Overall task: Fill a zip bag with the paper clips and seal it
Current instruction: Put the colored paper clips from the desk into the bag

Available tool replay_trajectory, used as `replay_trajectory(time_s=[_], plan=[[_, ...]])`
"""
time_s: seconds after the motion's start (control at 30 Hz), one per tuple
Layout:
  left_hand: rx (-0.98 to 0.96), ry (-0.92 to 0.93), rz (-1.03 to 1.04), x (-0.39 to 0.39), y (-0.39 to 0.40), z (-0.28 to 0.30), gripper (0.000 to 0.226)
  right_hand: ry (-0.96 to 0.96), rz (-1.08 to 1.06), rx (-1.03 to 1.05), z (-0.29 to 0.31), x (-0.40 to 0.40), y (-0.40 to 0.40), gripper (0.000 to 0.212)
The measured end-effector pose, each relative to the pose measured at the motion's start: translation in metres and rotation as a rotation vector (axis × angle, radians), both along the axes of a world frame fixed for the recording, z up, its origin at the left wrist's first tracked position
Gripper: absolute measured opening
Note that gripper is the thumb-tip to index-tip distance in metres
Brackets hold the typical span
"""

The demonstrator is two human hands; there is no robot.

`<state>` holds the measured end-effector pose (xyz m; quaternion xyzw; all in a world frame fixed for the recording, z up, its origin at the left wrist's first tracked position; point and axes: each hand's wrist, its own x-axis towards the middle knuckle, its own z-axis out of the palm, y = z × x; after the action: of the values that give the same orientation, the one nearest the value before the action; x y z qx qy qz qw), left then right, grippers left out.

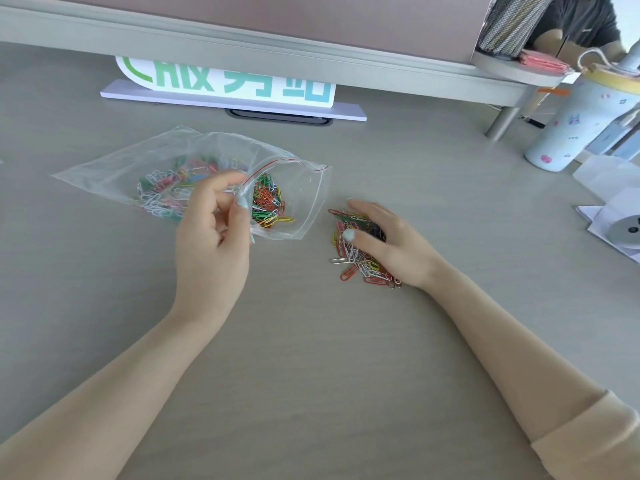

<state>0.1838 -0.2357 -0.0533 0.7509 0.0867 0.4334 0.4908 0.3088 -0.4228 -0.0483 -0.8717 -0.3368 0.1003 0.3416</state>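
A clear zip bag (pixel 138 164) with a red seal line lies on the grey desk, its mouth facing right and held wide. Many coloured paper clips (pixel 266 202) sit inside it. My left hand (pixel 211 237) pinches the near edge of the bag's mouth between thumb and fingers. To the right of the bag, a loose pile of coloured paper clips (pixel 349 258) lies on the desk. My right hand (pixel 388 240) is cupped over that pile, fingers and thumb curled round a bunch of clips.
A white sign with green letters (pixel 228 84) stands at the back under a raised shelf (pixel 242 46). A patterned tumbler (pixel 581 119), white boxes (pixel 609 178) and papers sit at the right. A mesh pen cup (pixel 509 26) stands on the shelf; a person sits beyond it.
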Motion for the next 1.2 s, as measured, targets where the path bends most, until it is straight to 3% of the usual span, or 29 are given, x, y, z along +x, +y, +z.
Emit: replay_trajectory(time_s=[0.07,0.2,0.4,0.5,0.67,0.83,0.9,1.03,1.2], plan=[[0.006,0.0,0.006,0.0,0.0,0.0,0.024,0.142,-0.013,0.097,0.005,0.008,-0.002,0.06],[0.001,0.001,-0.002,-0.001,-0.001,0.001,0.028,0.283,0.05,0.087,0.01,0.025,0.005,0.049],[0.001,-0.001,-0.007,0.0,-0.001,0.003,0.032,0.3,0.202,0.058,0.009,0.021,0.01,0.041],[0.003,0.001,-0.01,0.0,-0.001,0.002,0.028,0.182,0.167,0.07,0.004,0.019,0.001,0.038],[-0.009,-0.003,-0.009,0.0,0.0,0.001,0.024,-0.214,0.124,-0.058,-0.001,0.017,-0.013,0.062],[-0.003,-0.007,-0.016,-0.001,-0.001,0.002,0.022,-0.32,0.037,-0.184,-0.005,0.016,-0.015,0.068],[0.0,-0.004,-0.022,-0.001,-0.001,0.003,0.021,-0.315,0.034,-0.174,-0.004,0.016,-0.012,0.061],[-0.005,-0.001,-0.034,-0.002,-0.002,0.004,0.021,-0.278,0.067,-0.108,-0.004,0.017,-0.01,0.024],[-0.003,0.006,-0.041,-0.002,-0.003,0.004,0.025,-0.357,0.073,-0.15,0.0,0.011,-0.006,0.008]])
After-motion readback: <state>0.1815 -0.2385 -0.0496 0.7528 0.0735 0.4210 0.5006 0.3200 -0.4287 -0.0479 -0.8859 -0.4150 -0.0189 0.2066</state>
